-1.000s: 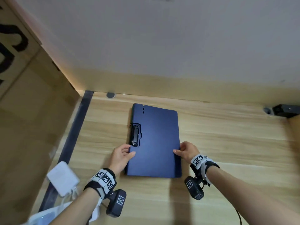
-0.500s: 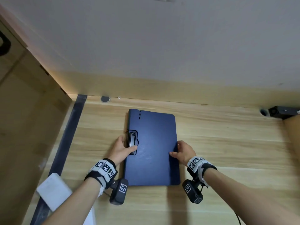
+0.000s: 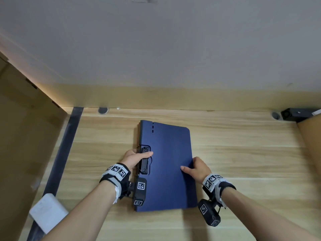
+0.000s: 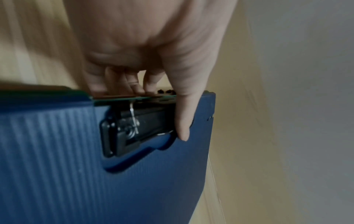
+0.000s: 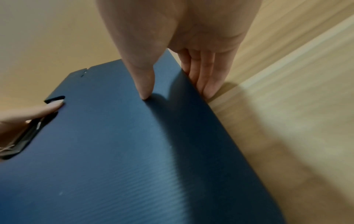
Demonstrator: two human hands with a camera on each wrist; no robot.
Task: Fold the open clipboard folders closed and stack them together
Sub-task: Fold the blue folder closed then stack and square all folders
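A stack of closed dark blue clipboard folders lies on the wooden desk, with a black clip at its left edge. My left hand grips that left edge at the clip: the thumb lies across the clip and the fingers curl under the stack. My right hand pinches the right edge, thumb on the top cover and fingers tucked beneath it. Several layered edges show at the clip side.
A white flat object lies at the lower left beside a dark strip. Cardboard panels stand at the left and right. A black device and a round grommet sit by the back wall.
Both hands slid farther along the stack's side edges and closed on them. The left thumb came onto the clip. The stack stays in about the same spot.
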